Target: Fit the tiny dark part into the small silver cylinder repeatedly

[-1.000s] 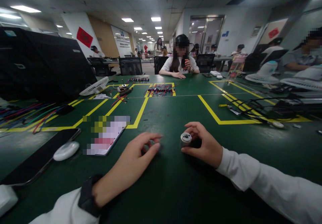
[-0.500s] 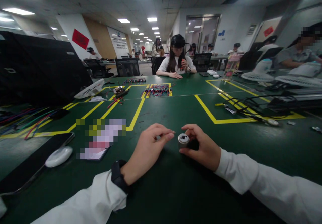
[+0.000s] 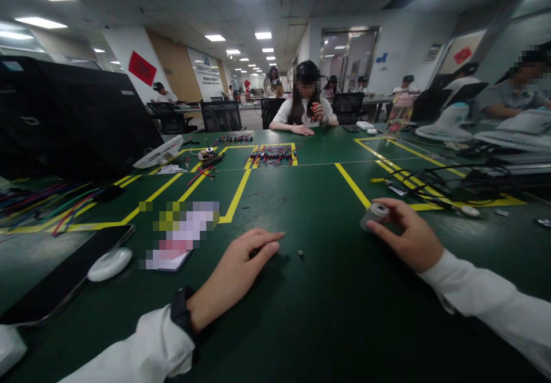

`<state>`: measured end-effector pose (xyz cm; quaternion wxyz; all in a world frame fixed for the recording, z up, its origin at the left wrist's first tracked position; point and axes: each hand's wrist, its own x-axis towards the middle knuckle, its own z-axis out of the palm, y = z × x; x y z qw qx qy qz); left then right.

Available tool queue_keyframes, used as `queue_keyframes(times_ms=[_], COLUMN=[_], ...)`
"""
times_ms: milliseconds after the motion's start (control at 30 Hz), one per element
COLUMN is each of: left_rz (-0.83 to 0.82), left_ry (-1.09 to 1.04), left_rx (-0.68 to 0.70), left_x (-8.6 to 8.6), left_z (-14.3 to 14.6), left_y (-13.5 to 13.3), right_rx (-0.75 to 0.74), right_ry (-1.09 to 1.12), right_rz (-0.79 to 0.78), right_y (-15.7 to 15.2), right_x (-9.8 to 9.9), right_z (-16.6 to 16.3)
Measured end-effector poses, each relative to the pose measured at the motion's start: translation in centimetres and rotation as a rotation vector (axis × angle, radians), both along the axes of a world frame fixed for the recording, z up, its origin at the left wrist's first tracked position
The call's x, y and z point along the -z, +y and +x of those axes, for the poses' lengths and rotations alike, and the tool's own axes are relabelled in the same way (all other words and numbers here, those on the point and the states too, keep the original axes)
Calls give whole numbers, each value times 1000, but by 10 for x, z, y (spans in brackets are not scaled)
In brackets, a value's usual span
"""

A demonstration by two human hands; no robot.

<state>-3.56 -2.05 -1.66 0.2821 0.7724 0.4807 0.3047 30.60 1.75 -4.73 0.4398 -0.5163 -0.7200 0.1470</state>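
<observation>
My right hand (image 3: 402,231) grips a small cylindrical motor (image 3: 373,216), a silvery metal can, between thumb and fingers. The motor is tilted, over the tip of a yellow tape line. My left hand (image 3: 245,265) lies low over the table, its thumb and forefinger apart and nothing between them. Just right of those fingertips a tiny round metal piece (image 3: 301,254) with a dark hole rests on the green table (image 3: 318,320). The left hand does not touch it.
To the left lie a phone (image 3: 73,274), a white oval case (image 3: 109,264) and a partly blurred flat item (image 3: 183,239). Bundled wires (image 3: 273,155) sit inside yellow tape ahead. Black cables (image 3: 417,185) are at the right. Across the table sits a person (image 3: 303,104).
My right hand has carried the motor away to the right and tilted it. My left hand has opened and drawn back left; the tiny metal piece now lies on the table.
</observation>
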Motion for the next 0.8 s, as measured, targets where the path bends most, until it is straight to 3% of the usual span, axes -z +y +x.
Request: queue_keyframes(times_ms=[100,200,267,333,433,467,533,633,700,800], left_rz=[-44,-80,-114,-131,-128,-124,-117,-123,-128,-136], left_ry=[37,78,104,119,129,133,140,144,140,137], left_rx=[-106,-229,-298,-327,-302,-284,-257,-251,-239,-217], left_x=[0,3,5,6,5,5,4,3,3,4], left_z=[-31,-63,-78,-86,-84,-81,-77,-76,-77,-79], left_y=[-13,-25,-30,-33,-34,-34,-34,-35,-36,-37], right_rx=[304,539,642,743,747,648,307,-155,-323,-479], right_ry=[-184,-275,-345,-454,-629,-654,-637,-514,-410,-343], right_rz=[68,13,-56,-20,293,387,427,157,0,-36], right_y=[1,-3,-7,-11,-17,-19,-24,-27,-24,-14], right_x=[11,22,25,21,4,-2,-9,-7,-2,2], right_z=[86,172,208,215,166,138,76,-13,-59,-103])
